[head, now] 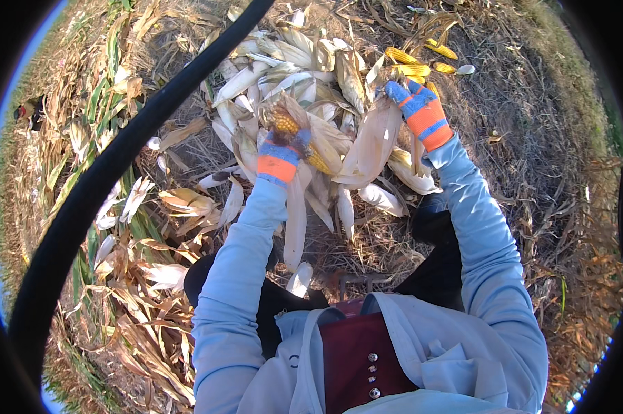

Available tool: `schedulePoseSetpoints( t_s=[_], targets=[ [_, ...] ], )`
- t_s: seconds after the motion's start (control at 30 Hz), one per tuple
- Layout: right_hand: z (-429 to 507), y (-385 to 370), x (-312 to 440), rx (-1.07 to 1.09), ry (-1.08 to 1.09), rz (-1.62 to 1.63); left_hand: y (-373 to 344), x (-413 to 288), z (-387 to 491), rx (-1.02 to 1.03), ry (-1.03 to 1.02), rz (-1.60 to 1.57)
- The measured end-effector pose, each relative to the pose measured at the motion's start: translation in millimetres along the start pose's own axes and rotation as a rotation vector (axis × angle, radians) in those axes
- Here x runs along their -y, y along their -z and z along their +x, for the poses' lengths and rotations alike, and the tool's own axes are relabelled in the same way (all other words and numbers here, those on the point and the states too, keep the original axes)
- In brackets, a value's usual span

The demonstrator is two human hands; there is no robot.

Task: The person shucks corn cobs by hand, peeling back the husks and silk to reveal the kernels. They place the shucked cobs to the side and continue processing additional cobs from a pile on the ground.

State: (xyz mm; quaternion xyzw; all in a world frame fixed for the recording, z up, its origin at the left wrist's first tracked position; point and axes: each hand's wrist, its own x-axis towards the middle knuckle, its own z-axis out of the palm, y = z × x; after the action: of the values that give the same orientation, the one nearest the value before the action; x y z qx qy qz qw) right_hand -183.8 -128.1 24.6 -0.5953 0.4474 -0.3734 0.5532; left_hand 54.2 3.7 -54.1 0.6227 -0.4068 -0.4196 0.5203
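My left hand (281,158), in an orange and blue knitted glove, grips a partly husked ear of corn (285,123). Yellow kernels show above the glove and also to its right; whether these belong to one ear or two I cannot tell. Brown silk lies over the fingers, and pale husk leaves (297,222) hang below. Farther right, my right hand (423,114), in a matching glove, has its fingers closed on a broad dry husk (374,142) that hangs down to the left. Its fingertips are partly hidden by the husk.
Ears in husks lie in a pile (291,67) ahead. Several bare yellow ears (412,70) rest on the ground beyond my right hand. Dry stalks and leaves (146,331) spread along the left. A black curved bar (135,139) crosses the view near the camera.
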Motion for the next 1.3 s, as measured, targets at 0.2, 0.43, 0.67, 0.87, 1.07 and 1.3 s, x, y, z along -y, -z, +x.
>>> schedulePoseSetpoints(
  t_s=[0.2,0.43,0.67,0.87,1.07,1.3],
  targets=[
    [-36,-62,10,0.380,-0.030,-0.109,-45,-17,-26,0.216,0.073,-0.434],
    [-33,-64,-5,0.538,0.280,-0.516,-48,-24,-25,0.236,0.234,-0.658],
    [-24,-55,-11,0.402,0.538,-0.752,-48,-32,-31,0.314,0.125,-0.461],
    [-12,-37,-12,0.121,-0.104,-0.235,-37,-18,-20,0.155,0.139,-0.321],
    [35,53,-42,-0.250,0.032,-0.390,7,9,3,-0.172,0.096,-0.337],
    [53,102,-25,-0.503,-0.147,0.438,64,-3,-4,-0.365,0.291,-0.906]
  ],
)
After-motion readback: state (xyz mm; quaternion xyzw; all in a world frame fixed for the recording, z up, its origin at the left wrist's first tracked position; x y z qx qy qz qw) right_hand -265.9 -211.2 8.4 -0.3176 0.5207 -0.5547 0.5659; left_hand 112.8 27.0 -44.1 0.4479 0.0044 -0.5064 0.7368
